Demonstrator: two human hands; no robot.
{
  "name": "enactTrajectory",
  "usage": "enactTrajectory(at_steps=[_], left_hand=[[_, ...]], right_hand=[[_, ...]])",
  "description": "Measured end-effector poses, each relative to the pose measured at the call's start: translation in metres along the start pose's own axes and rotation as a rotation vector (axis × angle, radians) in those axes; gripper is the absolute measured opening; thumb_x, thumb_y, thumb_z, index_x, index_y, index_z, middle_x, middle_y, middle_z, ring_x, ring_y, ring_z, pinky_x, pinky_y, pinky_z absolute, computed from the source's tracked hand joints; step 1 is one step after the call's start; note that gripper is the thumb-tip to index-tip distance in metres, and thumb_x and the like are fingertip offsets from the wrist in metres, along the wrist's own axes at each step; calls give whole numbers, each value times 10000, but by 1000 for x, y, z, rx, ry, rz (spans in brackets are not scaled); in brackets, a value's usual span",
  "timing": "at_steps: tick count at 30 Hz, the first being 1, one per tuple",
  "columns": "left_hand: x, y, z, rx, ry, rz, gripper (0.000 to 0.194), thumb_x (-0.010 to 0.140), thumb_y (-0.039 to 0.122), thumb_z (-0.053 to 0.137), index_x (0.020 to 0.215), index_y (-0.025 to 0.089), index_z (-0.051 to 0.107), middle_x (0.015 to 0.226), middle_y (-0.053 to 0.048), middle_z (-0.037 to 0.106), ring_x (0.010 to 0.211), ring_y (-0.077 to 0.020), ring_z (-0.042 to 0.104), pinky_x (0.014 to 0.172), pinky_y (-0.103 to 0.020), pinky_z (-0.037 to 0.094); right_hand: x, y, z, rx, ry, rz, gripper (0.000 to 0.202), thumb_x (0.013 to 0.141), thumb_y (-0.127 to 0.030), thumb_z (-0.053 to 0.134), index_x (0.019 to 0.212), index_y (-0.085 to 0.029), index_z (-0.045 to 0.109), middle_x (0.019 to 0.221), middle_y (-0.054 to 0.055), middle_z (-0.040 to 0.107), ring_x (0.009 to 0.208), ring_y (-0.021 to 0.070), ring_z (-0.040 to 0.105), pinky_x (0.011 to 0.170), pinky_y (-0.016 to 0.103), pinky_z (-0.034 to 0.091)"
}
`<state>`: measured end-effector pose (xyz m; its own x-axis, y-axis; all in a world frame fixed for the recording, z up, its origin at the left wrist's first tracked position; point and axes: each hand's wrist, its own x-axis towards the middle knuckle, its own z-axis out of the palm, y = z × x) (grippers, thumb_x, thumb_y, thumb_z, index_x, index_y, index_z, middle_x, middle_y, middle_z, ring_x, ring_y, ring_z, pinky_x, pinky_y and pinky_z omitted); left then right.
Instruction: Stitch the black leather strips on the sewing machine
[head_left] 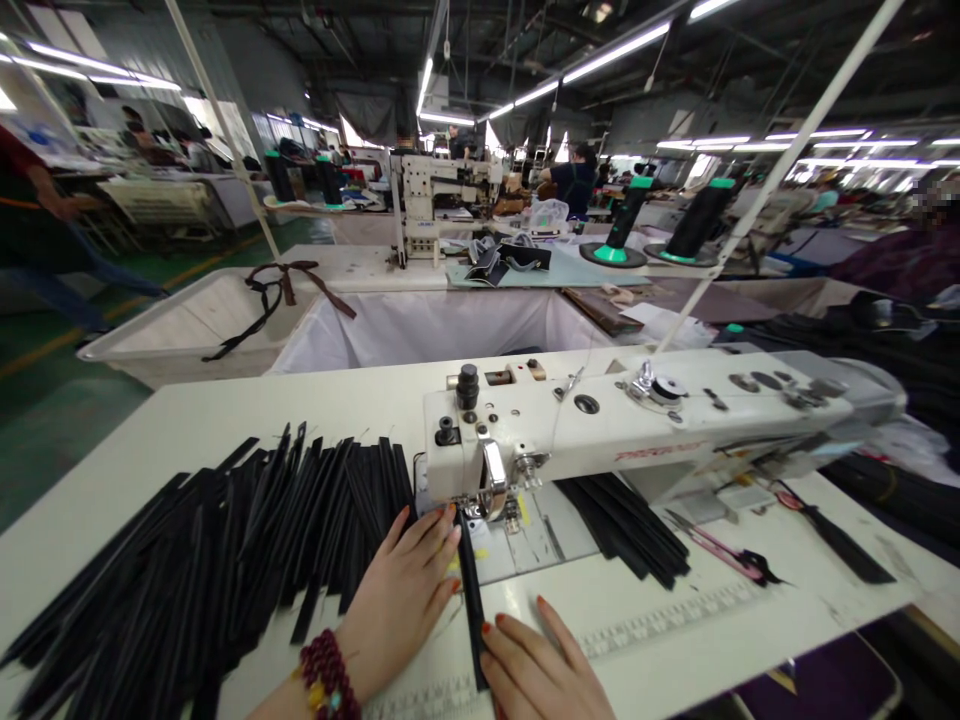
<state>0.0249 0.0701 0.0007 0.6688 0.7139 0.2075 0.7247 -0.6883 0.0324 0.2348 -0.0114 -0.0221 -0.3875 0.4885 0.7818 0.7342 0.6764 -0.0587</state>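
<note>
A narrow black strip [471, 600] runs from the presser foot [480, 505] of a white sewing machine [600, 420] toward me. My left hand [405, 590] lies flat at its left side, fingers stretched out and fingertips touching the strip close to the foot. Around that wrist is a dark red bead bracelet [326, 675]. Nearer to me, my right hand [540, 665] rests with spread fingers by the strip's near end, some fingertips on its edge. A large heap of black strips [225, 560] covers the table at left. More strips [630, 525] lie beneath the machine arm.
Pink-handled scissors [724, 550] and another black tool or strip [840, 530] lie at right. A printed ruler scale [667, 615] crosses the tabletop. Behind the table stand a white-lined bin [420, 325] and thread cones [626, 220]. Other people work farther back.
</note>
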Motion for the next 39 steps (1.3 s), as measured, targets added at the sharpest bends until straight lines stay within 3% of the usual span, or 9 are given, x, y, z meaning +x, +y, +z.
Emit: enactTrajectory(at_steps=[14, 22, 28, 35, 39], left_hand=[[11, -7, -1, -19, -48, -48, 359, 970, 300, 477, 1262, 173, 643, 1273, -108, 676, 1236, -267, 555, 1115, -491, 367], [14, -7, -3, -21, -61, -52, 353, 982, 314, 450, 1234, 177, 655, 1239, -101, 693, 1213, -262, 571, 1102, -477, 382], [12, -9, 4, -36, -22, -49, 358, 989, 333, 446, 1241, 183, 650, 1223, -100, 691, 1209, -262, 564, 1114, -473, 362], [12, -10, 4, -30, -31, -53, 352, 986, 331, 455, 1220, 178, 668, 1240, -103, 691, 1202, -281, 574, 1103, -502, 371], [14, -10, 2, -53, -46, -61, 356, 988, 338, 449, 1225, 185, 667, 1241, -102, 694, 1214, -274, 576, 1119, -494, 356]], right_hand=[[20, 13, 10, 4, -99, 18, 320, 1013, -129, 372, 964, -149, 687, 984, 49, 727, 991, 171, 641, 1241, 447, 138], [31, 23, 14, -4, -223, 22, 267, 973, -90, 434, 1073, -130, 679, 1067, 73, 708, 1069, 197, 605, 1235, 451, 135], [38, 34, 25, 10, -264, 7, 280, 988, -112, 418, 1123, -118, 664, 1126, 79, 697, 1072, 222, 581, 1225, 469, 112], [51, 41, 35, -107, -359, -11, 230, 937, -80, 517, 1120, -104, 654, 1090, 105, 674, 968, 234, 599, 1064, 476, 378], [55, 40, 38, -139, -392, 13, 205, 922, -90, 560, 1104, -105, 653, 1008, 99, 666, 951, 250, 603, 931, 425, 451]])
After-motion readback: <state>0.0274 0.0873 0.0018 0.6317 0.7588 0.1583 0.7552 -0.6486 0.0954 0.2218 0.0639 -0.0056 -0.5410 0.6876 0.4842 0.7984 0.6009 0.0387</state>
